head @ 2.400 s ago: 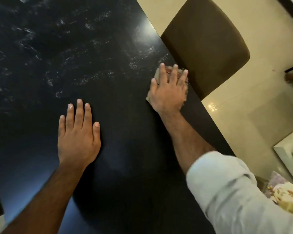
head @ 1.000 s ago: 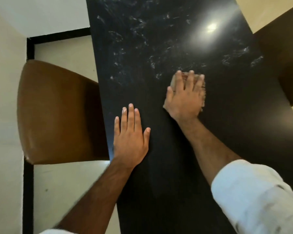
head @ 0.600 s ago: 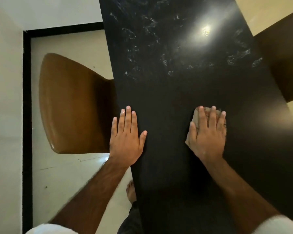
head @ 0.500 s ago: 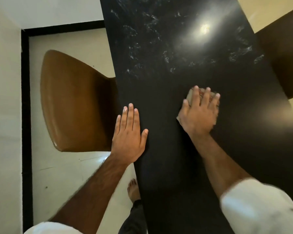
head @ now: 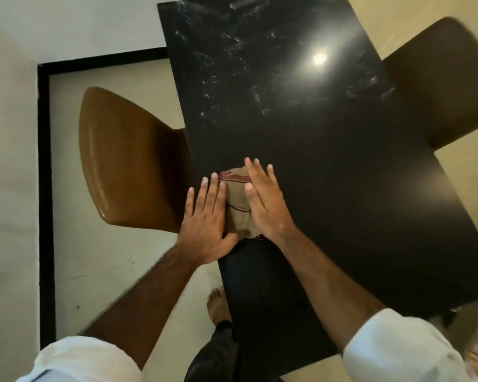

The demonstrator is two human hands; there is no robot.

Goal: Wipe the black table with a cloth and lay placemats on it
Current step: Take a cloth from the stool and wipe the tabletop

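A view from above of a person's two bare hands on a black table (head: 342,188). Both hands lie flat on a folded tan cloth (head: 237,205) with a reddish stripe, which rests on the table close to its left edge.

The left hand (head: 206,219) covers the cloth's left side. Its fingers (head: 213,188) are straight and held together, and the thumb reaches toward the cloth's near corner. The right hand (head: 267,208) covers the cloth's right side. Its fingers (head: 255,172) are straight and slightly spread, and the thumb lies on the cloth. A strip of cloth shows between the two hands, and its far end pokes out between the fingertips. Neither hand curls round the cloth; both press it flat.

Beyond the fingertips the tabletop carries pale smears (head: 232,78) and a bright glare (head: 319,58). Left of the left fingers, a brown chair (head: 127,161) is tucked against the table. Another chair (head: 442,86) stands far to the right of the right fingers, at the opposite edge. Near the wrists, a bare foot (head: 218,304) stands on the pale floor beside the table. White sleeves (head: 398,351) are rolled up on both forearms.
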